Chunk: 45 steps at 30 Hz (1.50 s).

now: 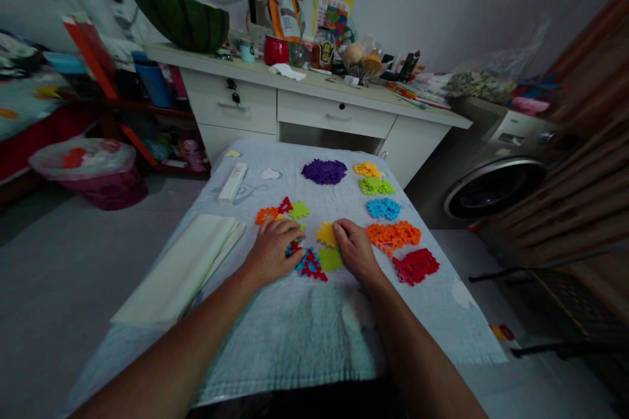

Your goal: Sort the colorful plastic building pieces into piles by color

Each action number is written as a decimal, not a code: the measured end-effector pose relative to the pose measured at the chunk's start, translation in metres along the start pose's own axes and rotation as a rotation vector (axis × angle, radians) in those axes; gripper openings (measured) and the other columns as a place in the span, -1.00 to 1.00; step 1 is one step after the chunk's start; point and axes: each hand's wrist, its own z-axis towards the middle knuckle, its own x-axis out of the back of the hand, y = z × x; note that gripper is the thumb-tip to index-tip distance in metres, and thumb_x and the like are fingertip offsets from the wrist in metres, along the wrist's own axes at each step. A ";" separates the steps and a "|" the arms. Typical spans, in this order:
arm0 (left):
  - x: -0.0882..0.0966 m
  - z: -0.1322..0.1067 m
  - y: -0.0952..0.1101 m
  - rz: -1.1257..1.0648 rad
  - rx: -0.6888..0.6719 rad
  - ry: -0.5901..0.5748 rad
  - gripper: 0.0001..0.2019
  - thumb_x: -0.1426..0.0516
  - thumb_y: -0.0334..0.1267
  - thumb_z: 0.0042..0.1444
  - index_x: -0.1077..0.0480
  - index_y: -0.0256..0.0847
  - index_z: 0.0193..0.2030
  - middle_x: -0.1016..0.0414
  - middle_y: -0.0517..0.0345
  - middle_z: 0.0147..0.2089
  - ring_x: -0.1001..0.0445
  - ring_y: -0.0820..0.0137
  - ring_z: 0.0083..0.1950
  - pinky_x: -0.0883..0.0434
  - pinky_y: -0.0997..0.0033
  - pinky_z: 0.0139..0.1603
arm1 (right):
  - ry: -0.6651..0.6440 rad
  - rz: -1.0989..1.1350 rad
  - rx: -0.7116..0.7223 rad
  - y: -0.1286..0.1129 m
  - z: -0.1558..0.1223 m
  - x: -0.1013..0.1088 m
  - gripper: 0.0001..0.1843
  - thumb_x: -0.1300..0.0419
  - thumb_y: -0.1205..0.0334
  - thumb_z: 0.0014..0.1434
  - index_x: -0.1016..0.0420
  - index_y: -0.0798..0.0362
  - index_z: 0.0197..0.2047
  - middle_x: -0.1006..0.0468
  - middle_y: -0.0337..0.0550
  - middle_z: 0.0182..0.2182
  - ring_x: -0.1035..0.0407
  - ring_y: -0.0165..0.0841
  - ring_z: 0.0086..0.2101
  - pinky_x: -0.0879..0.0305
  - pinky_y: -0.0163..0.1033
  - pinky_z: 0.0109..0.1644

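Basically, everything here is carried by a cloth-covered table (422, 317). A folded white cloth (179, 268) is laid along its left edge, presumably so it is kept out of the way. The left hand (275, 247) is laid palm-down over a multicoloured group (311, 264) of toothed pieces mid-table, fingers loosely curved; likely the group is being steadied, but whether anything is gripped can't be told. An orange pile (394, 234) and a red pile (416, 266) are set by the right edge, handy for the right hand (354, 249), it seems. A purple pile (324, 171) is placed near the far edge. A blue pile (383, 209), lime pile (376, 185) and yellow pile (367, 169) are lined up toward the far right corner, sorted by colour, apparently for quick picking. Smallest: a yellow piece (325, 234), mid-table beside the group, is pinched at its right side by the right hand, probably so its left teeth are exposed.
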 end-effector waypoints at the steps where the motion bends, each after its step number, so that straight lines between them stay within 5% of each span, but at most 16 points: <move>1: 0.000 0.000 0.000 0.000 0.000 0.002 -0.74 -0.20 -0.15 0.10 -0.51 -0.10 -0.06 -0.51 0.07 0.07 -0.38 0.15 0.18 -0.18 -0.05 0.27 | 0.000 0.013 -0.011 0.000 0.000 0.000 -0.64 -0.01 0.04 0.32 -0.48 0.07 -0.33 -0.41 -0.25 -0.50 -0.24 -0.41 -0.47 -0.11 -0.33 -0.38; 14: -0.002 0.000 -0.001 0.009 -0.004 0.011 -0.73 -0.20 -0.15 0.10 -0.51 -0.12 -0.06 -0.52 0.06 0.07 -0.38 0.15 0.18 -0.19 -0.03 0.27 | 0.106 0.033 0.053 0.011 0.002 0.000 -0.71 -0.07 0.10 0.27 -0.53 0.07 -0.14 -0.52 -0.15 -0.33 -0.35 -0.35 -0.36 -0.24 -0.29 -0.28; 23: -0.001 -0.001 -0.001 0.017 -0.014 0.009 -0.74 -0.20 -0.16 0.10 -0.49 -0.12 -0.06 -0.51 0.06 0.07 -0.38 0.16 0.18 -0.18 -0.03 0.27 | 0.155 -0.161 0.151 0.007 0.022 0.035 -0.77 -0.07 0.23 0.19 -0.54 0.05 -0.19 -0.56 -0.06 -0.29 -0.41 -0.29 -0.29 -0.32 -0.20 -0.15; 28: -0.001 0.000 -0.001 0.014 -0.011 -0.006 -0.75 -0.19 -0.16 0.10 -0.49 -0.10 -0.07 -0.52 0.07 0.07 -0.38 0.15 0.18 -0.19 -0.03 0.25 | 0.132 -0.132 0.055 0.013 0.047 0.056 -0.72 -0.10 0.21 0.11 -0.46 0.03 -0.10 -0.50 -0.22 -0.43 -0.38 -0.35 -0.42 -0.29 -0.25 -0.30; 33: 0.000 -0.001 -0.001 0.000 -0.012 -0.004 -0.74 -0.19 -0.16 0.10 -0.49 -0.09 -0.07 -0.52 0.08 0.06 -0.38 0.15 0.17 -0.19 -0.03 0.25 | 0.207 -0.132 -0.046 0.040 0.088 0.079 -0.80 -0.13 0.23 -0.03 -0.43 0.03 -0.28 -0.45 -0.28 -0.52 -0.32 -0.37 -0.48 -0.24 -0.29 -0.38; 39: 0.001 0.000 0.000 -0.002 -0.019 0.011 -0.75 -0.19 -0.17 0.10 -0.49 -0.11 -0.07 -0.53 0.07 0.04 -0.39 0.16 0.15 -0.19 -0.03 0.26 | 0.393 -0.229 -0.156 0.075 0.128 0.104 -0.82 -0.13 0.27 -0.12 -0.46 0.04 -0.37 -0.49 -0.24 -0.50 -0.35 -0.33 -0.41 -0.28 -0.25 -0.30; 45: 0.000 -0.001 -0.001 0.013 0.004 -0.003 -0.73 -0.19 -0.17 0.11 -0.48 -0.08 -0.04 -0.52 0.07 0.06 -0.38 0.14 0.17 -0.15 -0.12 0.29 | 0.460 -0.352 -0.196 0.087 0.158 0.118 -0.77 -0.13 0.30 -0.06 -0.56 0.10 -0.32 -0.60 -0.11 -0.38 -0.43 -0.29 -0.34 -0.35 -0.20 -0.15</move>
